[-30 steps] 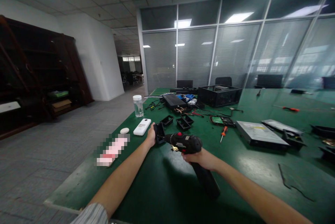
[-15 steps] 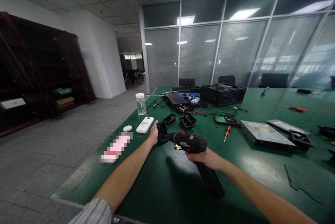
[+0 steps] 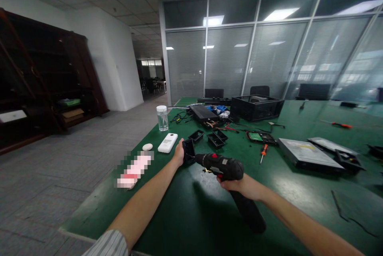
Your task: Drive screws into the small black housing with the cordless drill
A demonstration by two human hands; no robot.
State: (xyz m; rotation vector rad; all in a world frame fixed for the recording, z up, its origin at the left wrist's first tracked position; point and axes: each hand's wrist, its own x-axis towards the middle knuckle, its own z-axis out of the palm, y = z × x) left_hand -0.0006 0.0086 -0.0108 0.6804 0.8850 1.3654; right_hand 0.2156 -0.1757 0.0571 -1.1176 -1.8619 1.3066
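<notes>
My left hand (image 3: 178, 154) grips a small black plastic frame (image 3: 188, 152) by its left side, tilted up off the table with its hollow side toward the drill. My right hand (image 3: 236, 185) is wrapped around the handle of a black cordless drill (image 3: 223, 165) with red details. The drill points left, its front end right at the frame; whether the bit touches it I cannot make out. Just beyond the held piece lie several similar black frames (image 3: 216, 140) on the green tabletop (image 3: 179, 212).
Left of my hands are a white power bank (image 3: 168, 143), a white oval object (image 3: 147, 147) and a clear bottle (image 3: 162, 119). Rightward lie an orange screwdriver (image 3: 263, 153), a hard drive (image 3: 260, 137) and an optical drive (image 3: 308, 154). A black computer case (image 3: 257, 108) stands farther back.
The whole view has shifted slightly. My right hand and the drill sit a little farther right and lower in the picture; both hands keep their holds.
</notes>
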